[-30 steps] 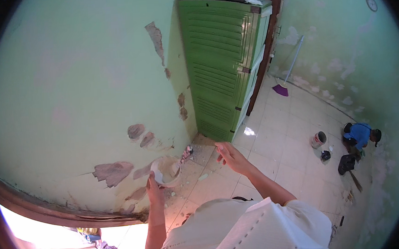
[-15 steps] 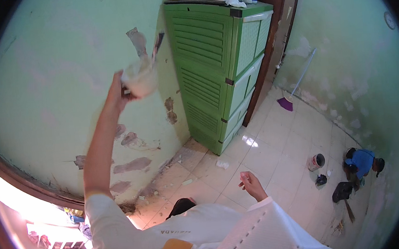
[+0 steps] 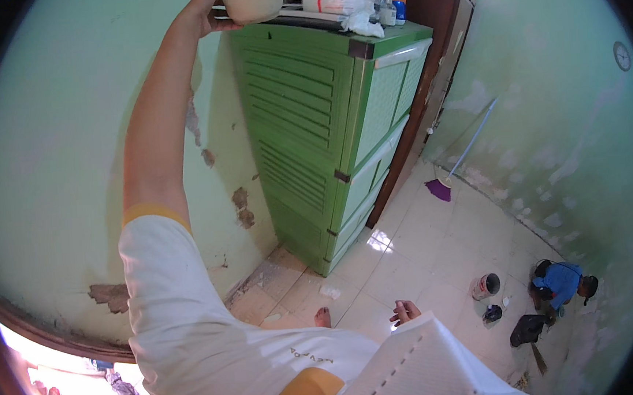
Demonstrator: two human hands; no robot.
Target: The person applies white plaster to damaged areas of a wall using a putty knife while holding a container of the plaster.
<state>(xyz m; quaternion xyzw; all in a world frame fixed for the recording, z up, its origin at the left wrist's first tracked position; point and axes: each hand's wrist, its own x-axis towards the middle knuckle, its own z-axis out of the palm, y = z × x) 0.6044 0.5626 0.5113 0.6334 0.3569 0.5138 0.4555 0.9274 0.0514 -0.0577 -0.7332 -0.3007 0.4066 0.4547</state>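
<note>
My left arm stretches up along the wall, and my left hand (image 3: pixel 201 13) grips a pale translucent plastic tub (image 3: pixel 253 2). The tub is at the top edge of the view, beside the top of a tall green plastic drawer cabinet (image 3: pixel 291 96); whether it rests there I cannot tell. Its upper part is cut off by the frame. Low in front of my body, my right hand (image 3: pixel 405 312) hangs with loosely bent fingers, apart from one another, holding nothing I can see.
On the cabinet lie a white packet (image 3: pixel 336 3), small bottles (image 3: pixel 389 10) and cloth. A purple broom (image 3: pixel 439 189) leans on the far wall. At right, a person in blue (image 3: pixel 559 283) crouches near a bucket (image 3: pixel 486 286) and a black bag (image 3: pixel 527 329). The wall has peeled patches (image 3: pixel 109 296).
My left hand has risen with the tub from in front of the wall to the cabinet top. The view has shifted closer to the cabinet. My right hand has dropped slightly lower.
</note>
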